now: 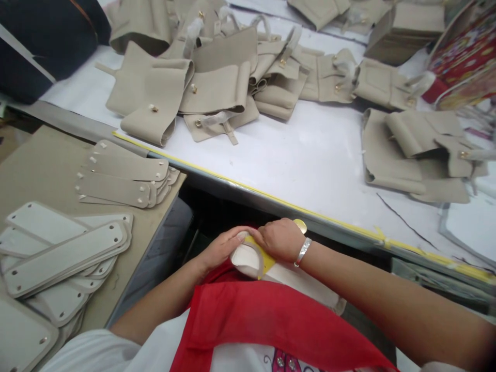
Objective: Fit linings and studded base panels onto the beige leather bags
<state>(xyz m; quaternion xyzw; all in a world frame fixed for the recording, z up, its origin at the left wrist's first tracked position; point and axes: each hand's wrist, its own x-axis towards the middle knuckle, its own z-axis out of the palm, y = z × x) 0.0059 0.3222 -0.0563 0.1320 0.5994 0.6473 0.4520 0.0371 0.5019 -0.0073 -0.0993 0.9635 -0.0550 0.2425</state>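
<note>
My left hand (223,248) is closed, its thumb and fingers pinching the edge of a beige leather piece (245,259) with a curved end in my lap. Close beside it, my right hand (282,240) is closed too, its fingers over a flat yellow piece (267,262) lying against the leather. Its exact kind does not show, and the fingertips are partly hidden. A round gold-coloured disc (300,226) shows at the back of my right hand. The rest of the beige piece passes under my right forearm, across the red apron (267,315).
A white-topped table (298,155) with a yellow-taped edge stands ahead, bearing several beige leather bag parts (217,88) and more parts (422,155) at right. On the left board (155,227) lie beige strips (124,175) and pale panels with holes (65,253).
</note>
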